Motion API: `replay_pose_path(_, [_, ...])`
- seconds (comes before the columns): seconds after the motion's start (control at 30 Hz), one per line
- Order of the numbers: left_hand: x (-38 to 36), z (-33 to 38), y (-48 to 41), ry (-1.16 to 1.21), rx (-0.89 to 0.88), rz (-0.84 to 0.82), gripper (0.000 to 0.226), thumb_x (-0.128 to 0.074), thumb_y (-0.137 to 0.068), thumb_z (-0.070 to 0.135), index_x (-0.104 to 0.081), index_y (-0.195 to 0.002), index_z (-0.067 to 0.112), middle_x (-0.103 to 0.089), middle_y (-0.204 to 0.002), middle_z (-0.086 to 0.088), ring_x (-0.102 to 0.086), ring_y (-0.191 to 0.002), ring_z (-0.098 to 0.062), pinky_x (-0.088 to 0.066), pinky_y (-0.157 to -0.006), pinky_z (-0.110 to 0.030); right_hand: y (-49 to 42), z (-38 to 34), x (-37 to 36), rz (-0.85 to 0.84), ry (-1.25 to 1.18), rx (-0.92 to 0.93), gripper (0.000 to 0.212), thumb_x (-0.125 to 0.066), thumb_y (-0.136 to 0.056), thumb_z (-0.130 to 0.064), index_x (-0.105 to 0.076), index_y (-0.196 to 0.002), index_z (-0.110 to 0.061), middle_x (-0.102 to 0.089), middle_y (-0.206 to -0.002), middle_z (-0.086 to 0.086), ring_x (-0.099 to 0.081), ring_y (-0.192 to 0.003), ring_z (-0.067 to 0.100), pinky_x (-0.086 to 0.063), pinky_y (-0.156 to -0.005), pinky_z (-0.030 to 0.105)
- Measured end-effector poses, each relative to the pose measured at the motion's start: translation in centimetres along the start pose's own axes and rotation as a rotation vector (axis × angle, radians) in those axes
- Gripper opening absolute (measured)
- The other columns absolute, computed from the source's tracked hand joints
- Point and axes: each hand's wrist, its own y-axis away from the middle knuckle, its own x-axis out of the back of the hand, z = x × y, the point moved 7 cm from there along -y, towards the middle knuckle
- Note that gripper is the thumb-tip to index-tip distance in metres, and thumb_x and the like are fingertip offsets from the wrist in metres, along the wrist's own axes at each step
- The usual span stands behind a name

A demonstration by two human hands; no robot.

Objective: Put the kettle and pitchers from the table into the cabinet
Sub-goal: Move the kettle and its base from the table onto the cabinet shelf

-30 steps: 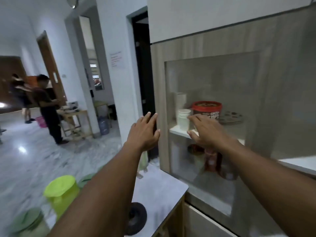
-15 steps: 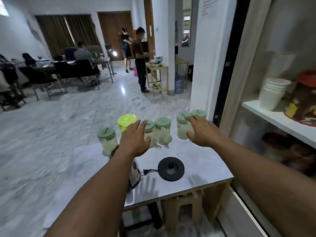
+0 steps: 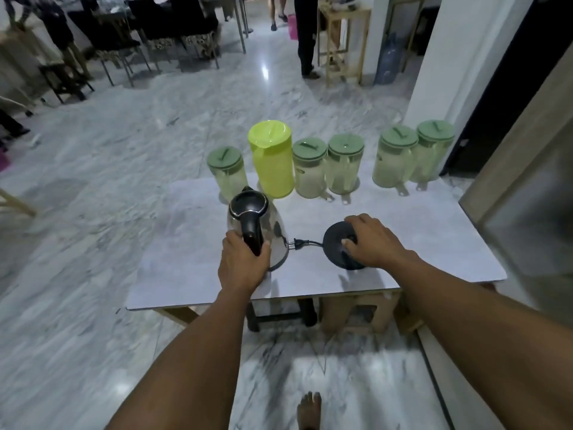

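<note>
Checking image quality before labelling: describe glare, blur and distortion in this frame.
Head view: ceiling-light glare spots on the marble floor; wide-angle bending at the edges; kettle, both hands and pitchers fairly sharp; far chairs and the cabinet door at right smeared and dim.

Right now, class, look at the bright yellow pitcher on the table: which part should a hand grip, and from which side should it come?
Probably the yellow pitcher is best gripped round its upper body, coming from the near side, above the kettle. It stands upright with its lid on. Pale green pitchers flank it closely, the left one and the right one, so neither side leaves finger room. Its handle cannot be made out.
</note>
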Motion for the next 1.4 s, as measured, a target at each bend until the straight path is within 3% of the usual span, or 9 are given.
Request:
replay_pose_path(0.33, [-4.9,-4.0,-2.4,0.219,0.193,-0.107,0.020,-0.062,-0.077,0.036,-0.064,-0.083,0.017,-0.067,-0.074,-0.003,-0.065,-0.074,-0.028,-0.052,-0.065,-0.035,-5.4,4.5,-9.0,-0.106,0.043,-0.164,0.065,-0.056,-0.094,-0.022,-0.031,-0.153,-0.010,-0.017,-0.166,0.007,-0.031,-0.145,0.034,-0.040,-0.106,0.047])
replay_pose_path(0.5, [-4.8,-4.2,-2.7,0.177,0.167,-0.108,0.023,-0.060,-0.072,0.041,-0.062,-0.079,0.020,-0.069,-0.074,-0.004,-0.066,-0.073,-0.028,-0.058,-0.071,-0.041,-6.6,4.7,-10.3,-0.097,0.008,-0.161,0.048,-0.059,-0.091,-0.016,-0.050,-0.137,-0.006,-0.042,-0.148,0.012,-0.050,-0.122,0.040,-0.050,-0.091,0.050])
replay_pose_path(0.77, [-4.7,-3.5,-0.9,0.161,0.149,-0.098,0.025,-0.061,-0.072,0.043,-0.065,-0.082,0.020,-0.069,-0.076,-0.004,-0.067,-0.074,-0.028,-0.060,-0.074,-0.044,-3.6,5.6,-11.1,-0.061,0.092,-0.150,0.045,-0.064,-0.084,-0.007,-0.053,-0.128,-0.003,-0.044,-0.135,0.015,-0.051,-0.109,0.037,-0.046,-0.072,0.042])
replay_pose_path(0.97, [-5.3,-3.2,1.6,0.187,0.161,-0.108,0.024,-0.058,-0.069,0.045,-0.065,-0.075,0.022,-0.071,-0.069,0.000,-0.071,-0.070,-0.024,-0.061,-0.070,-0.042,0.2,6.5,-11.6,-0.013,0.033,-0.165,0.045,-0.066,-0.081,-0.003,-0.055,-0.125,-0.005,-0.046,-0.133,0.014,-0.049,-0.115,0.035,-0.051,-0.083,0.044])
replay_pose_path(1.1, [-5.3,-2.8,2.3,0.177,0.152,-0.098,0.023,-0.060,-0.074,0.042,-0.065,-0.076,0.020,-0.069,-0.071,-0.002,-0.068,-0.071,-0.025,-0.058,-0.069,-0.039,2.7,7.5,-10.2,0.245,-0.068,-0.296,0.046,-0.065,-0.088,-0.028,-0.052,-0.129,-0.016,-0.043,-0.136,0.011,-0.044,-0.123,0.035,-0.044,-0.095,0.048])
replay_pose_path(1.17, [-5.3,-2.7,2.3,0.177,0.154,-0.083,0.023,-0.060,-0.075,0.042,-0.065,-0.076,0.019,-0.068,-0.071,-0.003,-0.066,-0.071,-0.026,-0.058,-0.070,-0.040,5.1,9.7,-10.3,0.408,-0.294,-0.647,0.058,-0.069,-0.084,-0.041,-0.047,-0.133,-0.019,-0.038,-0.143,0.011,-0.038,-0.130,0.036,-0.042,-0.100,0.051])
replay_pose_path(1.27, [-5.3,-2.5,2.5,0.182,0.165,-0.067,0.021,-0.061,-0.077,0.040,-0.063,-0.074,0.019,-0.066,-0.071,-0.004,-0.064,-0.072,-0.028,-0.057,-0.070,-0.039,8.0,11.3,-15.9,0.336,-1.063,-1.181,0.070,-0.076,-0.079,-0.041,-0.046,-0.135,-0.011,-0.048,-0.140,0.016,-0.053,-0.119,0.037,-0.052,-0.092,0.048])
replay_pose_path(1.33, [-5.4,-2.5,2.7,0.191,0.172,-0.068,0.020,-0.062,-0.078,0.037,-0.062,-0.073,0.018,-0.065,-0.070,-0.004,-0.064,-0.072,-0.028,-0.055,-0.068,-0.037,7.7,10.2,-18.4,0.285,-1.481,-1.196,0.053,-0.075,-0.083,-0.030,-0.057,-0.127,-0.006,-0.064,-0.124,0.016,-0.064,-0.097,0.033,-0.060,-0.067,0.039])
replay_pose_path(1.4, [-5.3,-2.4,2.7,0.194,0.173,-0.069,0.018,-0.063,-0.079,0.035,-0.064,-0.075,0.016,-0.065,-0.070,-0.004,-0.064,-0.073,-0.027,-0.053,-0.066,-0.035,7.0,9.7,-19.1,0.283,-1.605,-1.132,0.041,-0.072,-0.087,-0.017,-0.060,-0.124,-0.004,-0.068,-0.117,0.018,-0.068,-0.086,0.032,-0.057,-0.050,0.031])
